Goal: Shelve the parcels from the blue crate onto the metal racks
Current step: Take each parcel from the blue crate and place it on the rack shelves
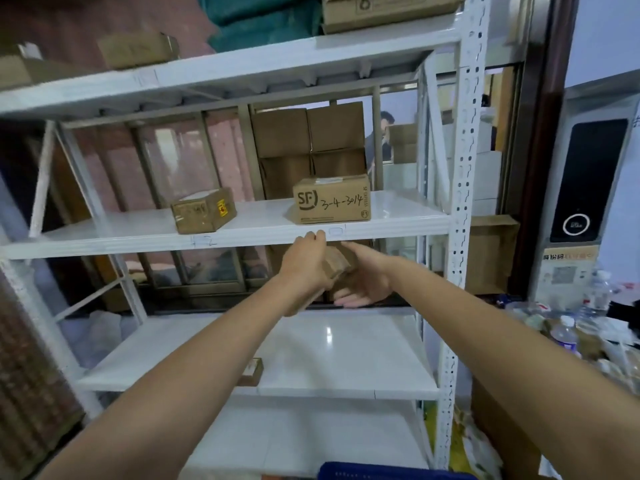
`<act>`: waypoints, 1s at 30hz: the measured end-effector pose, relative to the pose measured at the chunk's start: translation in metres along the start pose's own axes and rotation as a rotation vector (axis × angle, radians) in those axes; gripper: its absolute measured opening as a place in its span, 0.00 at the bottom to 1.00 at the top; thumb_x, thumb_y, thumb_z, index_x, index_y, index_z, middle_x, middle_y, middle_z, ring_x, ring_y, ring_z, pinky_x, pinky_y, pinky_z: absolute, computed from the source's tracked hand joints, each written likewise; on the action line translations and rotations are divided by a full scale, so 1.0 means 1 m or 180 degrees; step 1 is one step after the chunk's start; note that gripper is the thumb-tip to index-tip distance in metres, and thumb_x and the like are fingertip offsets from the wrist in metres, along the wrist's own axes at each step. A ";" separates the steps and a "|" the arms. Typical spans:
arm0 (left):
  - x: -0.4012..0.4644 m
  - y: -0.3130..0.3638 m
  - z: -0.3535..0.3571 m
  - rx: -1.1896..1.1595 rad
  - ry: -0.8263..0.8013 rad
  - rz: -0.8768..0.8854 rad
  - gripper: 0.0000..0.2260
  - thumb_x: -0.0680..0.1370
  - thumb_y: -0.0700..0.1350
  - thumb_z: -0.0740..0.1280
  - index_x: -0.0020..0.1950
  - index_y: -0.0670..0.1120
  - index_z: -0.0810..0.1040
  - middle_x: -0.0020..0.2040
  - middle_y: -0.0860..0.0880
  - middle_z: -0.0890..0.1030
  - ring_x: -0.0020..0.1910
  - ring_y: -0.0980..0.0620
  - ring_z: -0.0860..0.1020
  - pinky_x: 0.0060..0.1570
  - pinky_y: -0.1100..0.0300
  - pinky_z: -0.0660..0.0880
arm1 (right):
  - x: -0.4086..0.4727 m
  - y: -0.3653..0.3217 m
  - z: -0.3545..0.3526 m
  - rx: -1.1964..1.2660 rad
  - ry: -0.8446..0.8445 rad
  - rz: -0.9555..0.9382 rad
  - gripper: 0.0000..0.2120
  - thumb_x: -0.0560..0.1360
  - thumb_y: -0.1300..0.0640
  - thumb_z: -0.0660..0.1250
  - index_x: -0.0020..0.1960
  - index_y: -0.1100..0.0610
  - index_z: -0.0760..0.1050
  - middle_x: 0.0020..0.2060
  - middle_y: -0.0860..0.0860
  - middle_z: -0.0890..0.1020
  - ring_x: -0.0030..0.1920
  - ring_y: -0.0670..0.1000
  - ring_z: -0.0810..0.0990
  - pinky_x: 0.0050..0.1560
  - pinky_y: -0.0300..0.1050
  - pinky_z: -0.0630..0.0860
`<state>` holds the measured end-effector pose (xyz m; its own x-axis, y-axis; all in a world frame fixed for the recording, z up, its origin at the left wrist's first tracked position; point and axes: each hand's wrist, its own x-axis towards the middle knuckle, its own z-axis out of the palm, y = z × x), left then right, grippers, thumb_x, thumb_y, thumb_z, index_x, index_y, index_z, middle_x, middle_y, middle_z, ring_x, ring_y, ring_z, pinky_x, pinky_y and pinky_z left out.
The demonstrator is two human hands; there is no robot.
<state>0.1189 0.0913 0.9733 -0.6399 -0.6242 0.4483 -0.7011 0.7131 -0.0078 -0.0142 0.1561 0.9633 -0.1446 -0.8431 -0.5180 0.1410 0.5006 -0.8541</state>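
Clear water bottles (564, 336) and black door lock panel (585, 181) at right.

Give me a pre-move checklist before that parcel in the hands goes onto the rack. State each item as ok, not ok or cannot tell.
1. Grip: left hand on top and right hand underneath hold the small cardboard parcel: ok.
2. Height: the parcel sits just below the middle shelf's front edge, not yet above it: not ok for that shelf.
3. Free space on the middle shelf between the taped box and the SF box: ok.
4. Lower shelf mostly bare, with one small box near its front: ok.
5. Parcel label facing out: cannot tell.
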 end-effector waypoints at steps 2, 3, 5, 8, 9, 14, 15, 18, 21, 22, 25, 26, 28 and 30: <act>-0.015 -0.021 -0.009 0.0456 0.0100 0.0427 0.33 0.63 0.53 0.78 0.62 0.45 0.67 0.58 0.45 0.75 0.55 0.46 0.73 0.47 0.55 0.73 | 0.002 -0.006 0.034 0.0277 0.0044 -0.0008 0.37 0.73 0.30 0.60 0.61 0.64 0.72 0.54 0.62 0.81 0.50 0.60 0.84 0.51 0.50 0.82; -0.024 -0.034 -0.013 0.0679 0.0151 0.0648 0.35 0.63 0.51 0.79 0.64 0.44 0.66 0.59 0.44 0.74 0.57 0.45 0.73 0.50 0.54 0.73 | 0.001 -0.007 0.054 0.0461 0.0018 -0.0039 0.33 0.73 0.34 0.64 0.60 0.63 0.72 0.54 0.61 0.81 0.49 0.60 0.84 0.50 0.50 0.83; -0.043 -0.065 -0.021 0.1017 0.0297 0.1134 0.36 0.65 0.49 0.78 0.68 0.43 0.65 0.62 0.44 0.74 0.60 0.45 0.72 0.55 0.54 0.71 | 0.002 -0.006 0.091 0.0663 0.0002 -0.0202 0.24 0.74 0.42 0.67 0.59 0.59 0.73 0.56 0.60 0.80 0.49 0.61 0.84 0.48 0.49 0.83; -0.073 -0.128 -0.029 0.0880 0.0432 0.1408 0.36 0.66 0.55 0.75 0.69 0.45 0.66 0.64 0.46 0.73 0.61 0.47 0.71 0.60 0.54 0.69 | 0.015 0.001 0.146 0.0705 -0.0011 -0.0352 0.21 0.73 0.42 0.67 0.57 0.58 0.75 0.53 0.58 0.80 0.50 0.60 0.83 0.49 0.49 0.83; -0.084 -0.152 -0.030 0.0699 0.0420 0.1307 0.36 0.67 0.60 0.73 0.69 0.46 0.66 0.64 0.47 0.73 0.61 0.47 0.71 0.61 0.53 0.69 | 0.019 0.004 0.164 0.0653 -0.0022 -0.0398 0.19 0.73 0.43 0.66 0.54 0.58 0.75 0.49 0.57 0.80 0.47 0.59 0.83 0.46 0.48 0.82; -0.134 -0.263 -0.033 -0.0520 0.0440 -0.0381 0.31 0.74 0.67 0.58 0.66 0.45 0.71 0.63 0.45 0.73 0.64 0.43 0.70 0.62 0.47 0.68 | 0.046 0.020 0.243 0.0550 0.0079 -0.0474 0.13 0.73 0.48 0.63 0.47 0.57 0.75 0.37 0.57 0.82 0.42 0.56 0.81 0.34 0.44 0.80; -0.141 -0.283 -0.034 -0.0825 0.0255 -0.0955 0.31 0.75 0.66 0.57 0.68 0.44 0.69 0.67 0.43 0.70 0.68 0.40 0.67 0.65 0.45 0.66 | 0.054 0.023 0.256 0.0611 0.0031 -0.0445 0.14 0.72 0.48 0.62 0.50 0.57 0.75 0.40 0.58 0.82 0.44 0.57 0.81 0.36 0.45 0.81; -0.161 -0.339 -0.036 -0.2655 -0.0716 -0.2573 0.36 0.75 0.66 0.60 0.75 0.44 0.60 0.74 0.42 0.62 0.72 0.39 0.63 0.70 0.46 0.64 | 0.082 0.028 0.291 0.0672 -0.0060 -0.0427 0.18 0.71 0.48 0.62 0.56 0.57 0.75 0.47 0.59 0.81 0.49 0.58 0.80 0.45 0.47 0.79; -0.180 -0.380 -0.036 -0.4342 -0.1138 -0.3178 0.26 0.74 0.61 0.66 0.64 0.44 0.72 0.68 0.39 0.71 0.60 0.42 0.76 0.57 0.53 0.76 | 0.108 0.024 0.329 0.0611 -0.0183 -0.0361 0.17 0.72 0.48 0.62 0.56 0.57 0.75 0.47 0.59 0.81 0.48 0.57 0.79 0.43 0.47 0.77; -0.183 -0.392 -0.032 -0.4537 -0.1094 -0.3250 0.21 0.75 0.57 0.68 0.61 0.45 0.73 0.65 0.39 0.73 0.56 0.43 0.78 0.50 0.55 0.78 | 0.119 0.022 0.341 0.0581 -0.0210 -0.0329 0.17 0.73 0.47 0.62 0.55 0.57 0.76 0.47 0.59 0.81 0.48 0.57 0.79 0.43 0.46 0.77; -0.186 -0.430 -0.013 -0.4836 -0.0662 -0.3438 0.16 0.77 0.47 0.68 0.64 0.45 0.71 0.60 0.39 0.76 0.55 0.43 0.79 0.45 0.56 0.79 | 0.163 0.015 0.374 0.0589 -0.0300 -0.0302 0.17 0.74 0.46 0.64 0.55 0.57 0.76 0.45 0.58 0.83 0.48 0.55 0.80 0.43 0.46 0.77; -0.184 -0.444 -0.004 -0.4880 -0.0545 -0.3477 0.16 0.78 0.45 0.68 0.63 0.45 0.71 0.60 0.39 0.76 0.57 0.43 0.79 0.48 0.56 0.79 | 0.181 0.012 0.385 0.0573 -0.0251 -0.0354 0.17 0.74 0.46 0.65 0.56 0.57 0.76 0.44 0.58 0.83 0.47 0.55 0.80 0.43 0.47 0.78; -0.180 -0.473 0.010 -0.4950 -0.0422 -0.3546 0.16 0.78 0.44 0.68 0.64 0.44 0.71 0.60 0.40 0.77 0.59 0.43 0.78 0.53 0.55 0.78 | 0.219 0.006 0.407 0.0398 -0.0084 -0.0526 0.19 0.76 0.46 0.66 0.60 0.57 0.74 0.46 0.58 0.83 0.47 0.54 0.81 0.43 0.47 0.79; -0.172 -0.505 0.028 -0.4929 -0.0295 -0.3634 0.16 0.78 0.43 0.68 0.65 0.43 0.72 0.58 0.41 0.78 0.58 0.44 0.78 0.55 0.54 0.78 | 0.259 0.002 0.427 0.0314 0.0072 -0.0706 0.25 0.74 0.46 0.69 0.66 0.56 0.70 0.50 0.58 0.83 0.49 0.55 0.82 0.41 0.47 0.81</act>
<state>0.5740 -0.1709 0.8749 -0.1982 -0.9052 -0.3760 0.0780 -0.3970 0.9145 0.3672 -0.1455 0.8475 -0.2043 -0.9251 -0.3202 0.1983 0.2812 -0.9389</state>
